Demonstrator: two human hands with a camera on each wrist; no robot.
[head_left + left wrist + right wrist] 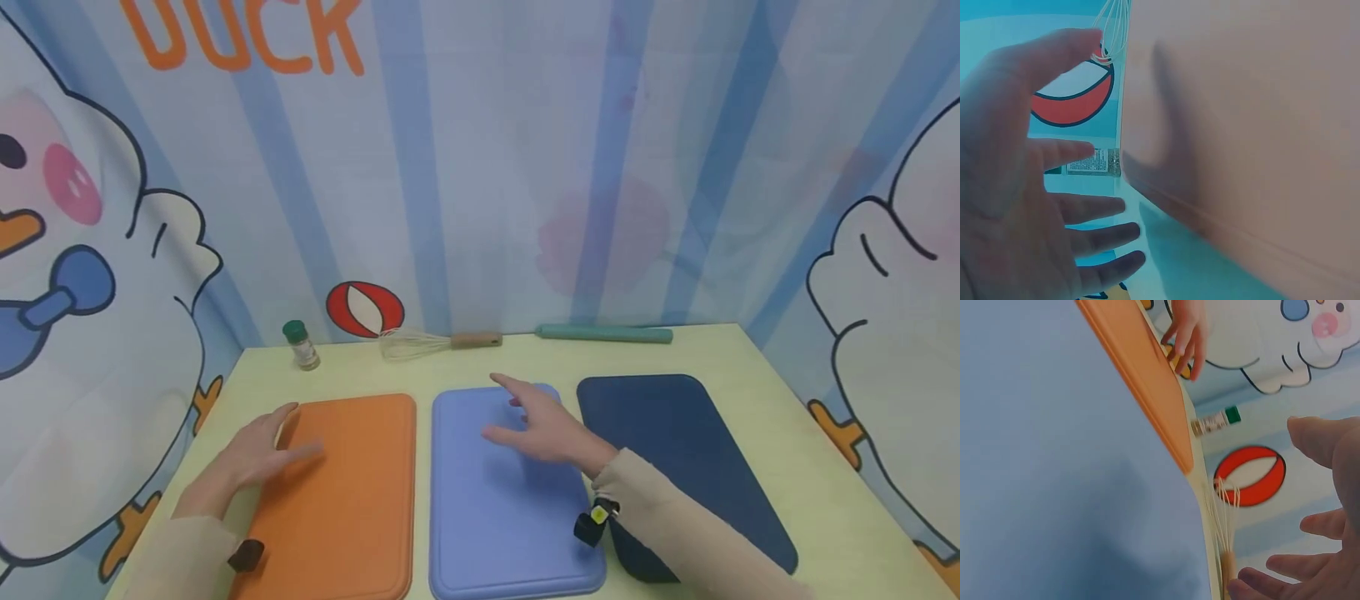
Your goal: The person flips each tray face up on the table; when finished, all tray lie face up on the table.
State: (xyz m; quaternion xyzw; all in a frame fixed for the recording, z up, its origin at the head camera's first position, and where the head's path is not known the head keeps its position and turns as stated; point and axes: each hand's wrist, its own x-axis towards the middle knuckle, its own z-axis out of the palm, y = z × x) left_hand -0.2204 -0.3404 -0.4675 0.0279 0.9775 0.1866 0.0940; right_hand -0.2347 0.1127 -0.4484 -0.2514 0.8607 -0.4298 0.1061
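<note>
My left hand (251, 454) hovers over the left edge of an orange board (345, 492), its fingers spread and nothing in its grasp. In the left wrist view, the fingers (1100, 240) reach out apart and a shadow falls on the board. Over the upper part of a periwinkle blue board (495, 508) is my right hand (547, 429), thumb and fingers extended, holding nothing. The right wrist view shows its fingers (1300, 565) loosely bent beside the blue board. A navy board (660, 433) lies under the right forearm, which hides part of it.
Along the back of the pale yellow table (810, 492) are a small green-capped seasoning jar (302, 346), a whisk (442, 342) with a wooden handle and a long teal rod (603, 334). A printed cloth backdrop (487, 167) rises behind the table and at both sides.
</note>
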